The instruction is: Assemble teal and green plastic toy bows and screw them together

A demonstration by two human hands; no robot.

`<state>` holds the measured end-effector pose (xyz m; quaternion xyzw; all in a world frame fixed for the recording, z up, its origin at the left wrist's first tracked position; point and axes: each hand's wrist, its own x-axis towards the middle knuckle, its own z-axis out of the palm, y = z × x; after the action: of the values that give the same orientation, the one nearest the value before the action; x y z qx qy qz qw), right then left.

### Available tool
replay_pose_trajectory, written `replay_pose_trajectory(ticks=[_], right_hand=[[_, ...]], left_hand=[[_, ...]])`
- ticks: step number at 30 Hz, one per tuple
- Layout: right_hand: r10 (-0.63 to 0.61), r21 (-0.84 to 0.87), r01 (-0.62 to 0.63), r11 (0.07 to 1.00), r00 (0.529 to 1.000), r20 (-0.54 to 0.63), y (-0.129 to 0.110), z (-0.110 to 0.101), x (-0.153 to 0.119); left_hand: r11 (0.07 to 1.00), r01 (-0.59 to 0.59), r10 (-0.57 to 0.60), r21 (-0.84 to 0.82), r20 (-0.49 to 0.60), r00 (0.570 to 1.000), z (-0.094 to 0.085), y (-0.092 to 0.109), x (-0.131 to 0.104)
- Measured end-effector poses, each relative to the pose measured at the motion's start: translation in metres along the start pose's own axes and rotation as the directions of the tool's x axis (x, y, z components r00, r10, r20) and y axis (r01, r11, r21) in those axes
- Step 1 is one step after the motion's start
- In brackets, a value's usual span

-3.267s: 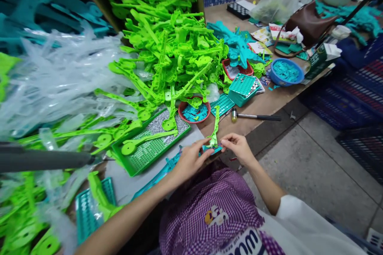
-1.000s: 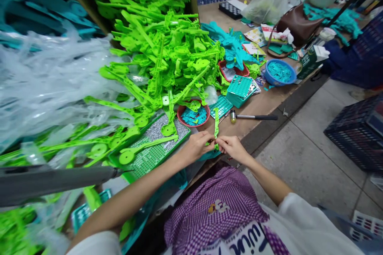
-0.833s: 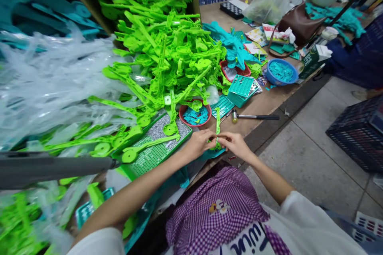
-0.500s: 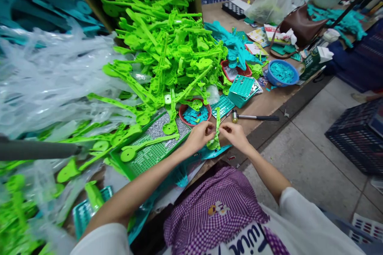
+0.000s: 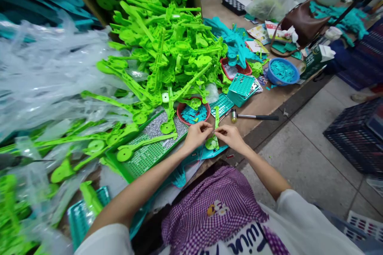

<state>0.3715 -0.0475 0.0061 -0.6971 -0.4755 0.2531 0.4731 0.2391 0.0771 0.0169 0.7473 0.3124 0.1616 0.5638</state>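
My left hand (image 5: 196, 135) and right hand (image 5: 231, 137) meet at the near edge of the tabletop (image 5: 263, 101), over the middle of a slender green piece (image 5: 217, 115). In each grip, the thumb and forefinger are drawn together; I cannot tell whether either clasps the piece or some small part, the contact being too small to make out. The green piece points away from me, its round end (image 5: 211, 143) near, above a teal sheet-like item (image 5: 209, 153). To its right lies a hammer (image 5: 256, 117), head to the left and black handle to the right. Beyond my left hand stands a red bowl (image 5: 178, 114) of teal chips; left of it, a green tray (image 5: 146, 151) holds small grey parts at its far end, with two green pieces lying across it. A teal tray (image 5: 222, 105) and a teal box (image 5: 238, 99) sit right of the bowl. A large green heap (image 5: 170, 44) occupies the far side, flanked on the left by translucent plastic (image 5: 50, 71).
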Motion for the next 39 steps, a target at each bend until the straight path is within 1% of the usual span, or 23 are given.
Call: replay_pose_trajectory(ticks=[2, 3, 6, 7, 9, 12, 13, 15, 17, 19, 21, 23, 25, 27, 29, 32, 34, 36, 39], right_hand=[[-0.004, -0.008, 0.003, 1.000, 0.998, -0.055, 0.001, -0.001, 0.001], [0.004, 0.009, -0.003, 1.000, 0.998, -0.057, 0.001, -0.002, 0.002], [0.002, 0.070, -0.002, 0.998, 1.000, 0.003, 0.000, -0.005, 0.001], [-0.009, 0.070, 0.009, 0.998, 1.000, 0.007, 0.000, -0.005, 0.000], [-0.021, 0.051, 0.022, 0.998, 0.999, -0.034, 0.001, -0.004, -0.002], [0.038, 0.099, -0.028, 0.995, 0.994, -0.099, 0.006, -0.002, 0.003], [0.063, 0.133, -0.048, 0.990, 0.991, -0.114, 0.008, -0.002, 0.007], [0.098, 0.164, -0.071, 0.984, 0.982, -0.159, 0.014, -0.004, 0.020], [0.100, 0.123, -0.075, 0.990, 0.971, -0.219, 0.020, -0.008, 0.035], [0.082, 0.052, -0.072, 0.996, 0.966, -0.244, 0.024, -0.009, 0.049], [0.064, 0.001, -0.065, 0.998, 0.973, -0.222, 0.027, -0.006, 0.059], [0.055, -0.004, -0.057, 0.998, 0.980, -0.194, 0.027, -0.001, 0.061], [0.054, 0.049, -0.046, 0.998, 0.982, -0.179, 0.025, 0.002, 0.056], [0.064, 0.137, -0.039, 0.990, 0.982, -0.177, 0.023, 0.002, 0.047], [0.083, 0.210, -0.048, 0.977, 0.983, -0.162, 0.020, -0.001, 0.038], [0.098, 0.237, -0.072, 0.969, 0.990, -0.098, 0.016, -0.008, 0.029], [0.094, 0.213, -0.078, 0.974, 0.993, -0.067, 0.015, -0.012, 0.027], [0.076, 0.160, -0.067, 0.985, 0.996, -0.052, 0.015, -0.016, 0.027], [0.004, 0.018, -0.003, 1.000, 0.999, -0.039, 0.016, -0.021, 0.032]], left_hand=[[1.000, 0.000, 0.000, -0.004, -0.004, 1.000, 0.004, 0.002, 0.001], [1.000, -0.003, 0.003, -0.002, -0.009, 1.000, 0.006, 0.003, 0.002], [1.000, -0.016, 0.016, -0.003, -0.028, 0.999, 0.010, 0.005, 0.003], [1.000, -0.014, 0.014, -0.007, -0.030, 0.999, 0.011, 0.005, 0.003], [1.000, 0.006, -0.007, -0.021, -0.021, 1.000, 0.010, 0.004, 0.004], [0.999, 0.030, -0.030, -0.013, 0.017, 0.999, 0.009, 0.001, 0.005], [1.000, 0.017, -0.018, 0.019, 0.024, 1.000, 0.009, 0.000, 0.005], [0.989, -0.054, 0.051, 0.139, 0.023, 0.998, 0.011, -0.003, 0.006], [0.944, -0.155, 0.151, 0.291, 0.036, 0.988, 0.015, -0.008, 0.006], [0.887, -0.232, 0.220, 0.399, 0.077, 0.972, 0.021, -0.014, 0.006], [0.859, -0.264, 0.248, 0.438, 0.095, 0.964, 0.025, -0.019, 0.005], [0.862, -0.263, 0.254, 0.433, 0.080, 0.964, 0.027, -0.020, 0.005], [0.871, -0.253, 0.251, 0.421, 0.060, 0.966, 0.026, -0.017, 0.006], [0.870, -0.247, 0.248, 0.426, 0.054, 0.967, 0.023, -0.010, 0.008], [0.862, -0.242, 0.247, 0.445, 0.048, 0.968, 0.020, -0.003, 0.010], [0.852, -0.241, 0.258, 0.465, 0.029, 0.966, 0.017, 0.002, 0.013], [0.844, -0.256, 0.278, 0.471, 0.023, 0.960, 0.017, 0.001, 0.015], [0.833, -0.282, 0.297, 0.476, 0.044, 0.954, 0.018, -0.001, 0.018], [0.799, -0.343, 0.353, 0.494, 0.076, 0.933, 0.017, -0.001, 0.019]])
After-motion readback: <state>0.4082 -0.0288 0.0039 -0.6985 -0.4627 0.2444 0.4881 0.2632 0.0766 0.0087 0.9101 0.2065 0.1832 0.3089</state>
